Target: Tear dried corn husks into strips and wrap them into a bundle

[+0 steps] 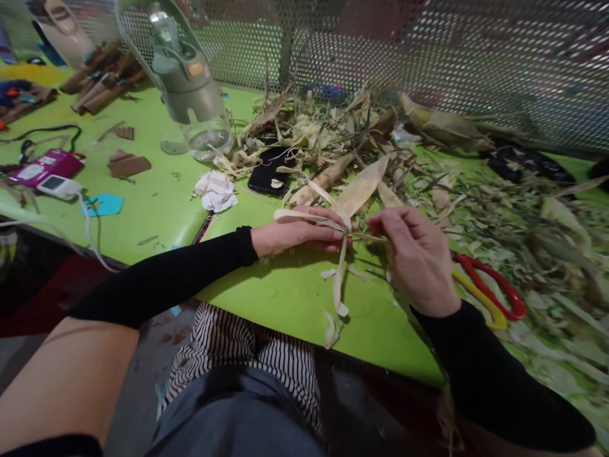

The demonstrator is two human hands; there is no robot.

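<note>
Nearest, below the left fingers: a curled scrap (330, 330) lies at the near rim of the tabletop (266, 289), beside the lap; probably a dropped offcut.

Just above it, a pale strip (339, 279) hangs from the left fingertips. Its free end is loose, presumably because only the upper part needs fixing.

Left hand (297, 235): thumb and fingers closed, pinching the pale strips where they cross. The pinch point probably serves as an anchor; a looped strip (304, 217) arches over the knuckles, clear of the thumb.

Right hand (419, 260): fingers bent in, closed. A thin stem (366, 237) runs from the left pinch into their curl, so they seem to grip it; the exact contact is hidden. Held nearly level between both hands, likely for control at the crossing.

Right of the right fingers, near the wrist: scissors (498, 275), handles toward the person, within easy reach.

Beyond the left fingers: a broad dry leaf (365, 185); farther left, a dark phone (266, 172) and crumpled tissue (216, 190), outside the working patch.

Farthest ahead: heaped dry scraps (314, 127) against the perforated screen (333, 38), perhaps pushed back for room.
</note>
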